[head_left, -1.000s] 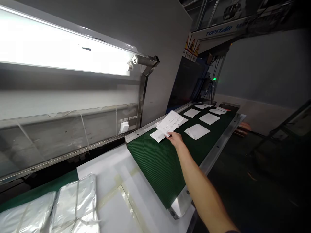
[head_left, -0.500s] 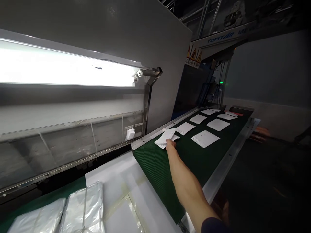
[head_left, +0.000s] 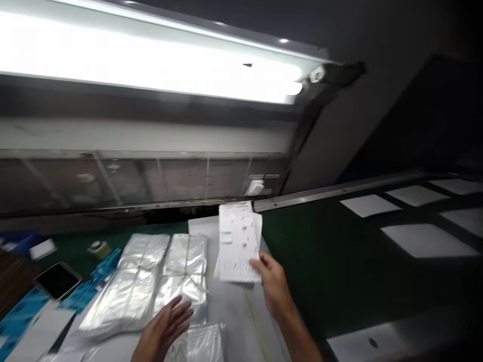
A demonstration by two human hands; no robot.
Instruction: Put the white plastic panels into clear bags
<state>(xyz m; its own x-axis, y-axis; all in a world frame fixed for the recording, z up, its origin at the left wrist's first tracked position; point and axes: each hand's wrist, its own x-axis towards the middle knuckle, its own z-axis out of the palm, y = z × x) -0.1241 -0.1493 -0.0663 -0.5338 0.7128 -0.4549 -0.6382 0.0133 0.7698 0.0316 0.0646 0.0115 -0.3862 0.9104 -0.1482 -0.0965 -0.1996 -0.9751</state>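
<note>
White printed sheets [head_left: 237, 241] are being raised over the white table [head_left: 234, 322], right hand [head_left: 273, 286] at their lower edge, any pinch too blurred to tell; left hand [head_left: 164, 327] is hovering, fingers spread, at silver foil packs [head_left: 143, 281], beside the green conveyor belt [head_left: 339, 261].

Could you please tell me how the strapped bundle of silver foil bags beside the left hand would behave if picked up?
The silver foil bags look light and floppy, given their creases. Their glossy film may prove slippery, so the bundle could slide in a loose grip.
</note>
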